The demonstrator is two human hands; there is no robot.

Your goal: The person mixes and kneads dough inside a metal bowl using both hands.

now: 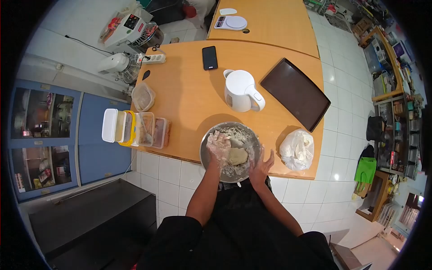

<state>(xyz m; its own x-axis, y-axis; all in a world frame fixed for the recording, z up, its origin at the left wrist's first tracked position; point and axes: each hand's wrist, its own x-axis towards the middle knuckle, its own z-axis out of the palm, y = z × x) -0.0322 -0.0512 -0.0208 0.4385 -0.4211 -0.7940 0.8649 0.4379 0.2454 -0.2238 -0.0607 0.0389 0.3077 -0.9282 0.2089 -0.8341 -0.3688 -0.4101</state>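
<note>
A metal mixing bowl (204,162) stands at the table's front edge, close to my body. Inside it lies a pale lump of dough (238,156), with loose flour and sticky scraps spread over the walls. My left hand (218,145) is in the bowl, left of the lump, coated in flour and wet dough; its fingers stretch out along the left wall and hold nothing. Against the bowl's right rim rests my right hand (260,167), its fingers apart and pointing forward.
A white electric kettle (240,90) stands behind the bowl. To the right are a dark baking tray (296,94) and a white plastic bag (297,150). Plastic containers (145,128) line the left edge. A phone (209,58) and kitchen scale (231,23) lie farther back.
</note>
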